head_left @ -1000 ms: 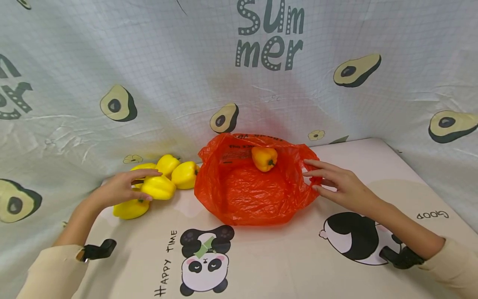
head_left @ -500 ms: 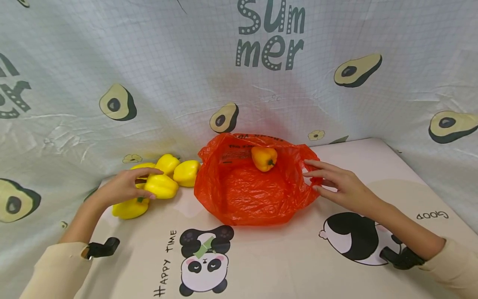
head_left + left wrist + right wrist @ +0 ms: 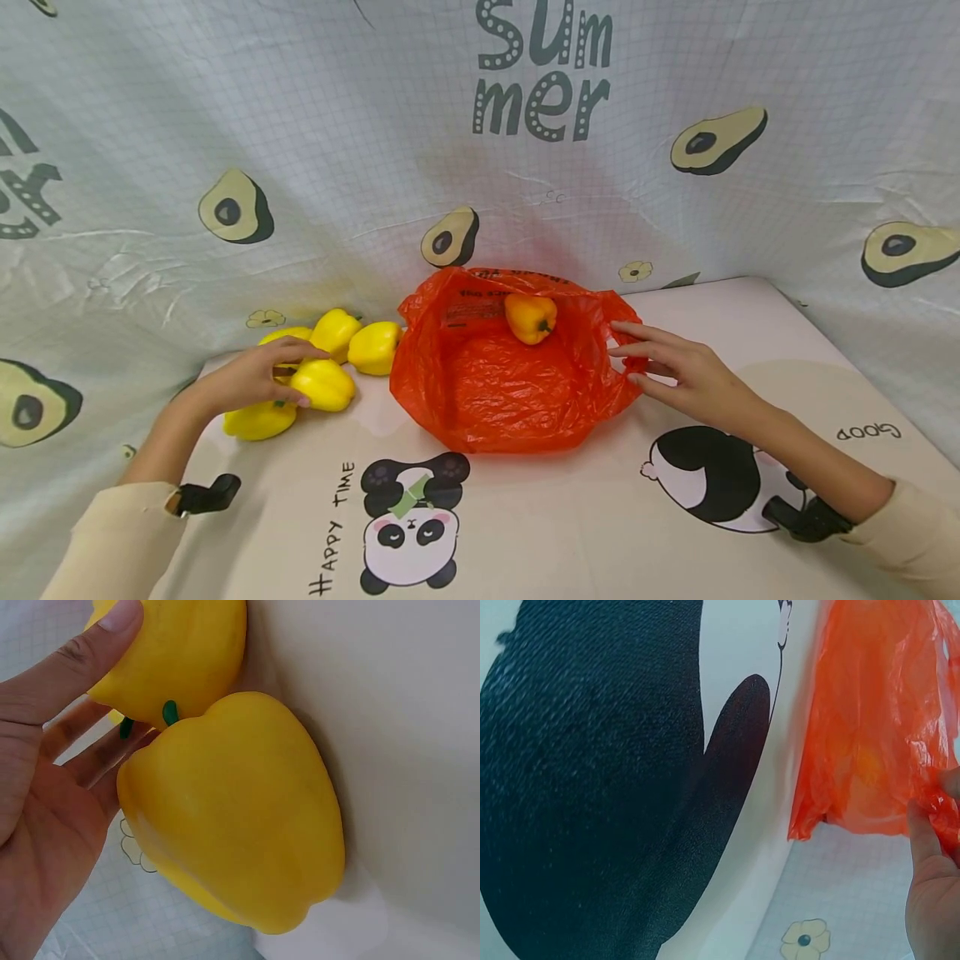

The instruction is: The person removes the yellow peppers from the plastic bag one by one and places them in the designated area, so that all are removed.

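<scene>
My left hand [image 3: 251, 377] holds a yellow bell pepper [image 3: 324, 385] between thumb and fingers, at the left of the table. In the left wrist view the thumb lies across this held pepper [image 3: 180, 652]. Another yellow pepper [image 3: 240, 817], with a green stem, fills the middle of that view, close by the palm. A red plastic bag [image 3: 502, 392] stands mouth-open at the centre, with an orange-yellow bell pepper [image 3: 531, 318] inside near its back wall. My right hand [image 3: 693, 375] pinches the bag's right edge by the handle hole; in the right wrist view its fingers [image 3: 924, 832] grip crumpled plastic.
More yellow peppers lie around the left hand: one in front [image 3: 258, 421], one behind [image 3: 335, 332], and one against the bag's left side [image 3: 375, 348]. A printed curtain [image 3: 337, 167] hangs behind the table [image 3: 570, 525], which has panda drawings on it.
My left hand and its pepper have shifted slightly right, rising a little and then coming down. The pepper beside the bag has turned, its stem now out of sight. The right hand stays put.
</scene>
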`<state>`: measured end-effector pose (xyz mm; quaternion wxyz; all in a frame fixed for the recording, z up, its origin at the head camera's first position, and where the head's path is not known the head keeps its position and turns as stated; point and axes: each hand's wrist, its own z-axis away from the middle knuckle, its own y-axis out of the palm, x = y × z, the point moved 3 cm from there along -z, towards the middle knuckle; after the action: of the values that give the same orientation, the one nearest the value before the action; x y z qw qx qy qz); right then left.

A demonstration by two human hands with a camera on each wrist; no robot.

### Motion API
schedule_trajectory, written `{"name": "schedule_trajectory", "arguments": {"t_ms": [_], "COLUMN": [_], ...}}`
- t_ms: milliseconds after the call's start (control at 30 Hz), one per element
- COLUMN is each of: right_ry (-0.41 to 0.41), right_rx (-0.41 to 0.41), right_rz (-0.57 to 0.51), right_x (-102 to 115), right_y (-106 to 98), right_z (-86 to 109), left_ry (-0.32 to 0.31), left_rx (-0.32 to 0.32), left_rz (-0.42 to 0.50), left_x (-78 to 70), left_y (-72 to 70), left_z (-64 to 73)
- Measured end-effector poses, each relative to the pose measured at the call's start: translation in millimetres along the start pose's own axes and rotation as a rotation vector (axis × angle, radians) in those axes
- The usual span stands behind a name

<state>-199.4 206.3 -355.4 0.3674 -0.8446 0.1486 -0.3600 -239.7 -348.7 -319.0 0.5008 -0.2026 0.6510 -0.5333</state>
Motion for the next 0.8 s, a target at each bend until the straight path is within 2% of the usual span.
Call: {"name": "schedule_trajectory", "arguments": {"t_ms": [233,400,500,633,800], "right_ry": [0.005,0.001,0.0,-0.003,0.003], "right_rx": [0.008,0.014,0.009,0.002,0.002], "right_rz": [-0.007,-0.022,-0.008,0.015,0.009], "right_x": [0,0,0,-1,-2], "right_y": [0,1,0,-1,-1], "right_z": [0.0,1.0,1.5,1.8,2.5], "left_ry": [-0.043,-0.036,-0.043,-0.077,-0.105], "left_rx": [0.051,0.049,0.004,-0.097,-0.203], "left_rz": [-0.001,-0.013,-0.041,-0.082,-0.102], "left_x": [0.3,-8.8,-16.9,-30.5,-59.7], "left_y": [0.9,2.4,2.7,1.1,0.1], "left_z": [2.9,8.6,12.5,14.8,14.0]}}
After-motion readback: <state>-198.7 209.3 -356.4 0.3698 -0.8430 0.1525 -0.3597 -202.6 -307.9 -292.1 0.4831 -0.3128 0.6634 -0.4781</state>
